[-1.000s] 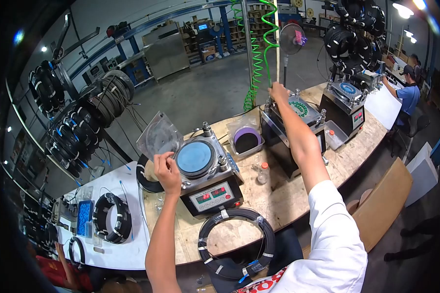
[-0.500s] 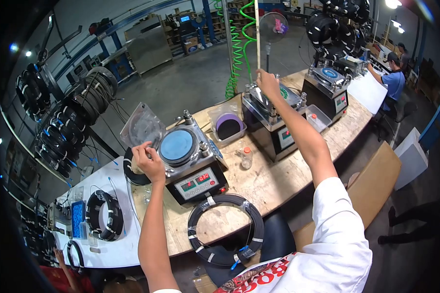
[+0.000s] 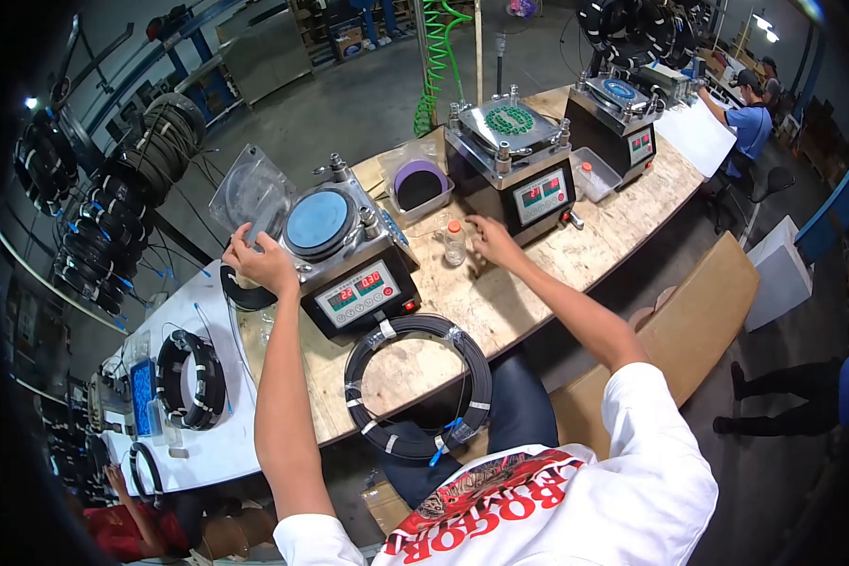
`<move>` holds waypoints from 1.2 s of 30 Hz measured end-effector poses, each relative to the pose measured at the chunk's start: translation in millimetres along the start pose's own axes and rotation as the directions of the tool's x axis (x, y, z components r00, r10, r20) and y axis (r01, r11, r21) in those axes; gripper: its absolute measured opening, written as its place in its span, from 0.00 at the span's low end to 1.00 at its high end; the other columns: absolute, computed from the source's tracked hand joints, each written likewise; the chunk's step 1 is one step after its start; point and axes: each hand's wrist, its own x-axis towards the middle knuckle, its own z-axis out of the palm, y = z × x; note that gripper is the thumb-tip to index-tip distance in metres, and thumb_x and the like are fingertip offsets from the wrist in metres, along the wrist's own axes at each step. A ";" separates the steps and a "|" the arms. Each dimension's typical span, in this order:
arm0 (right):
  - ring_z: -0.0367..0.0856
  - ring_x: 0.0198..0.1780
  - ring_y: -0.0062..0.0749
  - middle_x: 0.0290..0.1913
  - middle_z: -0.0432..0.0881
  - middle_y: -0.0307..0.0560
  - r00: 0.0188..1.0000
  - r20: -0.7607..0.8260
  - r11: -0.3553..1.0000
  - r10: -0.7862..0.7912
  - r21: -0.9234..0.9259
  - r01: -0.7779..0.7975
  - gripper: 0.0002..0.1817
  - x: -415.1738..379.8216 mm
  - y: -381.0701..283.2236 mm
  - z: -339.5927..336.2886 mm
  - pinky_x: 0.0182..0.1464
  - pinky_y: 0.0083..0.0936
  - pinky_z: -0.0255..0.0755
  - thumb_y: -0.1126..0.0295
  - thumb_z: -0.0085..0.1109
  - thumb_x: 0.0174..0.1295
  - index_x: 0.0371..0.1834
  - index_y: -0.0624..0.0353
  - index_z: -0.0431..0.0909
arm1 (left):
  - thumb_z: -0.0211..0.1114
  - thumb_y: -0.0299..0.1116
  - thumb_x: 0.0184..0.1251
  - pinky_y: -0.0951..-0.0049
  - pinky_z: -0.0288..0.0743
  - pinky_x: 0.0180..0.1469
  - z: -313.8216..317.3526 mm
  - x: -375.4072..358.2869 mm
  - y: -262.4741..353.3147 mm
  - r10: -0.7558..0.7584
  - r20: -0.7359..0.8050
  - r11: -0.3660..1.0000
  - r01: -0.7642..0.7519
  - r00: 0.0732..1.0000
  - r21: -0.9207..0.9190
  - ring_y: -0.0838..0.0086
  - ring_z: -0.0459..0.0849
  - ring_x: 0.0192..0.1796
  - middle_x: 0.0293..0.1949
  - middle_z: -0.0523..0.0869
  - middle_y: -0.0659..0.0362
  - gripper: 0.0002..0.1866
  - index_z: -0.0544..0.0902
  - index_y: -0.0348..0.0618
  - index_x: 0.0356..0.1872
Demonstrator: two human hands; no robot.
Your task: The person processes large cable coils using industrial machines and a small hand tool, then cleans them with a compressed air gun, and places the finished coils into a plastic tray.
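My left hand [image 3: 262, 263] is at the left side of the nearest polishing machine [image 3: 363, 288], fingers curled; whether it holds anything is hidden. A blue round pad [image 3: 320, 222] lies on top of that machine. My right hand [image 3: 492, 241] has its fingers apart beside a small clear bottle with an orange cap [image 3: 455, 243], and nothing shows in its grasp. Behind it stands a second machine [image 3: 509, 174] with a green ring of parts on its plate. A coil of black cable [image 3: 486, 377] hangs partly over the table's front edge.
A container with purple and black discs [image 3: 421, 185] stands between the machines. A third machine [image 3: 623, 123] and a clear tray [image 3: 594, 174] are to the right. Another cable coil [image 3: 196, 380] lies on the white table at left. A co-worker [image 3: 750, 127] sits at the far right.
My right hand has come down from the second machine to the capped bottle. That machine's top is now uncovered by my arm. The view has shifted; my left hand stays by the nearest machine.
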 end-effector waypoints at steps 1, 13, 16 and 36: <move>0.82 0.57 0.55 0.56 0.81 0.66 0.999 -0.017 0.998 -0.050 -0.033 0.049 0.35 -2.0 26.0 18.1 0.59 0.41 0.77 0.66 0.72 0.60 0.72 0.58 0.74 | 0.61 0.25 0.64 0.58 0.75 0.56 0.0 -1.8 1.1 -0.017 -0.019 1.000 0.017 1.000 -0.002 0.58 0.81 0.51 0.53 0.75 0.49 0.16 0.84 0.41 0.52; 0.80 0.49 0.32 0.46 0.81 0.49 0.970 -0.239 0.939 -0.035 0.324 0.113 0.27 70.1 -32.9 57.4 0.54 0.31 0.76 0.67 0.77 0.58 0.56 0.59 0.71 | 0.59 0.27 0.63 0.59 0.74 0.62 9.3 1.2 -21.4 0.060 -0.061 0.989 -0.068 0.996 -0.130 0.54 0.83 0.57 0.61 0.82 0.48 0.25 0.84 0.44 0.63; 0.83 0.56 0.49 0.51 0.83 0.59 0.943 -0.173 0.937 -0.284 0.158 0.311 0.30 108.8 -107.7 24.9 0.58 0.41 0.76 0.68 0.76 0.54 0.61 0.57 0.74 | 0.55 0.24 0.61 0.55 0.71 0.70 1.7 1.0 -4.4 0.020 -0.024 0.973 -0.025 1.000 -0.228 0.46 0.82 0.64 0.59 0.86 0.40 0.24 0.83 0.29 0.59; 0.68 0.75 0.28 0.66 0.82 0.36 0.408 0.517 0.007 -0.752 -0.612 0.791 0.16 154.7 -351.5 80.3 0.78 0.50 0.55 0.68 0.65 0.61 0.53 0.41 0.89 | 0.57 0.21 0.59 0.51 0.71 0.66 4.1 1.7 -13.9 -0.043 0.031 0.943 0.051 0.999 -0.329 0.44 0.80 0.60 0.53 0.82 0.41 0.22 0.80 0.34 0.58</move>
